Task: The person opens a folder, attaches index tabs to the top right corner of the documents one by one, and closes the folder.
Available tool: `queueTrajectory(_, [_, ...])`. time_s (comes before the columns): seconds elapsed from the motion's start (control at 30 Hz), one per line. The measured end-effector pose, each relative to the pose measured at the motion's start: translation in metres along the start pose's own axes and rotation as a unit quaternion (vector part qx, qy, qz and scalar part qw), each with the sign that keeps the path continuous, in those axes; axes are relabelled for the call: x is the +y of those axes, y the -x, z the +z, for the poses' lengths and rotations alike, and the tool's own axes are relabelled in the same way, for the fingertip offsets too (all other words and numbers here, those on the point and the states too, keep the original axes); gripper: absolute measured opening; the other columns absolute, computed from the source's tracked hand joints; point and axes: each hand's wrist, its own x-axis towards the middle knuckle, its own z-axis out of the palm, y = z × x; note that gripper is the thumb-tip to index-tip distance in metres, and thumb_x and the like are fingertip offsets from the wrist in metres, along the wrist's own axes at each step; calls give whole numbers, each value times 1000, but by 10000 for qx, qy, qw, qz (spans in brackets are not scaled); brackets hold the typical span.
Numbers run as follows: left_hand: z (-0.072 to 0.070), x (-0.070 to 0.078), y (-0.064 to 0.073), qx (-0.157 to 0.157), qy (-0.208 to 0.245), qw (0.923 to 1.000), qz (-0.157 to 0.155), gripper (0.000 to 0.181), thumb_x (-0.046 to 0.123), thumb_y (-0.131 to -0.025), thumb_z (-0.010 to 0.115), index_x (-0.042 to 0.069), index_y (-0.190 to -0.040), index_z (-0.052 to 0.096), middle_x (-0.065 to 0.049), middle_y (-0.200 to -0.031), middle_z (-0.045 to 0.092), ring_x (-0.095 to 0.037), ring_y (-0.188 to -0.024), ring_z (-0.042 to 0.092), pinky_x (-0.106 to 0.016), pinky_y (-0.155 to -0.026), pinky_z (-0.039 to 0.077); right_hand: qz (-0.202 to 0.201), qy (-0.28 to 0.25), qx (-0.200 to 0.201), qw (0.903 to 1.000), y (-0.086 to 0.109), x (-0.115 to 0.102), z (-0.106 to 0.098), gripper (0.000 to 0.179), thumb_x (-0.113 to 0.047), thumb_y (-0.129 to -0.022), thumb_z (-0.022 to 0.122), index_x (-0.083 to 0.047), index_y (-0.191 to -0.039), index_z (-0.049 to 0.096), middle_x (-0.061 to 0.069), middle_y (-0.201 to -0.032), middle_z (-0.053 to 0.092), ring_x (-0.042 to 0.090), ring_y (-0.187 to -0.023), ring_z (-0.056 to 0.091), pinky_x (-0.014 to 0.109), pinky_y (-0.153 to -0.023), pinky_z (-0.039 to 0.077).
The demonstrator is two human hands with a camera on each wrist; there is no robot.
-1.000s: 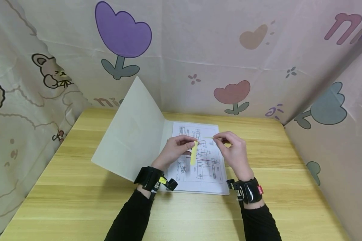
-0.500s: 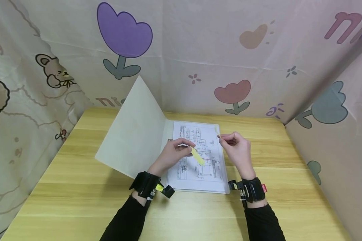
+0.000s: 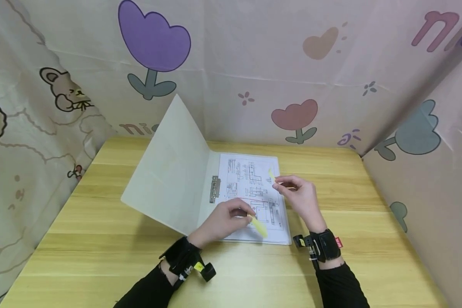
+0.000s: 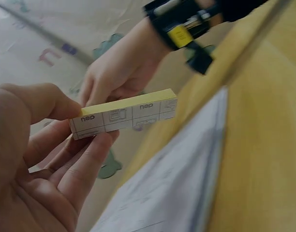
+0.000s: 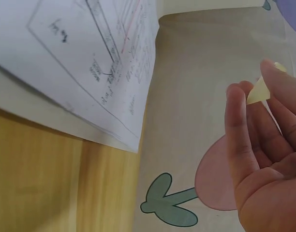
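Counting one yellow pad (image 3: pixel 259 228) at lower centre of the frame, one yellow slip (image 3: pixel 271 174) right of centre, and one unfolded folder (image 3: pixel 173 171) on the worktop (image 3: pixel 84 239), with one metal clip (image 3: pixel 214 189) and one topmost drawing sheet (image 3: pixel 263 179). Pinching the pad's end in the left hand (image 3: pixel 221 220), with fingers (image 4: pixel 92 157) parted only by its thickness. Pinching the slip in the right hand (image 3: pixel 302 199), with fingers nearly meeting across it. Slanting both hands inward from the frame's lower edge, apart from each other.

Back curtain (image 3: pixel 235 51): we see a purple flower (image 3: pixel 154 38) and a pink flower (image 3: pixel 294 115).
Left curtain (image 3: pixel 50 184): we spot a bear (image 3: pixel 67 94).
Table (image 3: pixel 369 239): we look down on yellowish wood.
Light: we notice soft shadows (image 3: pixel 148 237).
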Motion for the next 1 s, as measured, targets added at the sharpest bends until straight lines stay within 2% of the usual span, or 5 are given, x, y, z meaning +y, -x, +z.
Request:
queueTrajectory(0.3, [18, -12, 17, -409, 55, 9988, -254, 16, 4, -96, 71, 1, -111, 75, -9, -116, 69, -13, -105, 69, -26, -93, 58, -68, 173, -87, 9998, 5, 2, 1, 24, -13, -90, 83, -12, -113, 80, 11, -114, 76, 26, -96, 74, 25, -69, 61])
queueTrajectory(0.6, [16, -10, 29, -1003, -1284, 9866, -76, 12, 9, -92, 77, 12, -105, 77, 10, -101, 69, -4, -94, 64, -24, -89, 55, -108, 246, -33, 9996, 6, 4, -1, 24, -14, -88, 84, -11, -112, 81, 12, -113, 76, 28, -96, 74, 26, -71, 62])
queueTrajectory(0.7, [15, -6, 33, -1212, -2332, 9648, 122, 13, 12, -92, 77, 16, -104, 76, 13, -99, 67, -2, -91, 61, -22, -86, 53, -228, 292, 38, 9993, 5, 5, -3, 24, -15, -88, 85, -11, -111, 81, 11, -114, 77, 26, -95, 74, 22, -71, 60])
queueTrajectory(0.9, [20, -2, 37, -1371, -4249, 8917, 749, 13, 16, -90, 77, 20, -102, 77, 12, -100, 66, -3, -91, 59, -19, -80, 51, -547, 177, 44, 9983, -1, 8, -9, 23, -15, -89, 83, -11, -112, 80, 8, -119, 76, 25, -97, 73, 19, -74, 59])
queueTrajectory(1.0, [23, -3, 38, -1363, -4693, 8666, 1008, 12, 14, -88, 78, 19, -99, 77, 9, -98, 66, -6, -90, 60, -19, -77, 51, -673, 236, 7, 9975, -7, 11, -12, 22, -14, -92, 81, -11, -114, 80, 8, -121, 75, 27, -102, 73, 16, -76, 57])
